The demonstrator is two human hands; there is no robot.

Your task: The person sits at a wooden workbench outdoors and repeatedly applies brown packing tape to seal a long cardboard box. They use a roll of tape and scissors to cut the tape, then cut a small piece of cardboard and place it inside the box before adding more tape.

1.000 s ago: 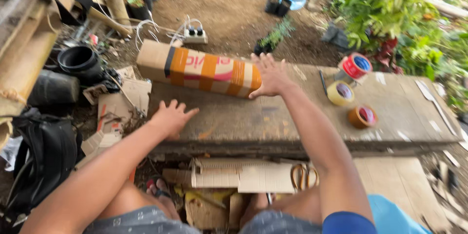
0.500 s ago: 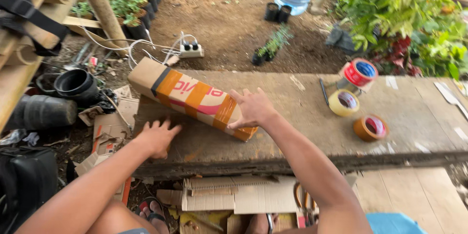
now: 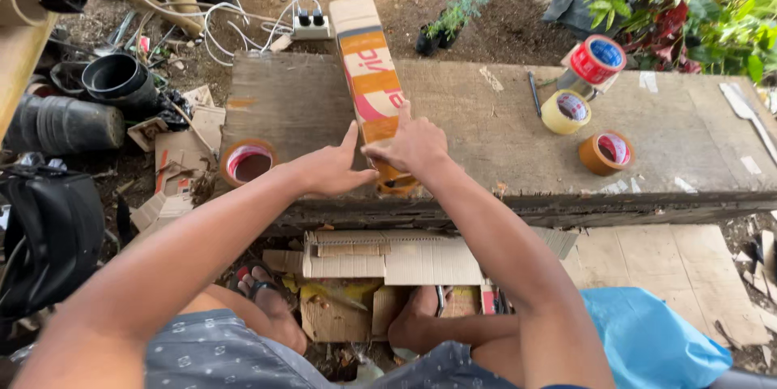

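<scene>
Cardboard box, long and thin with orange and red bands, lies across the wooden bench, from the far edge to the near edge. Its flaps look shut, yet no tape seems to be on its near end. Both hands rest there, right hand and left hand, fingers spread, pinching nothing. Three tape rolls sit toward the right end; another tape roll sits at the left end.

A long, narrow cardboard box, taped in orange and white bands, lies flat across the wooden plank bench, its far end overhanging the back edge, near end at the front edge.
</scene>
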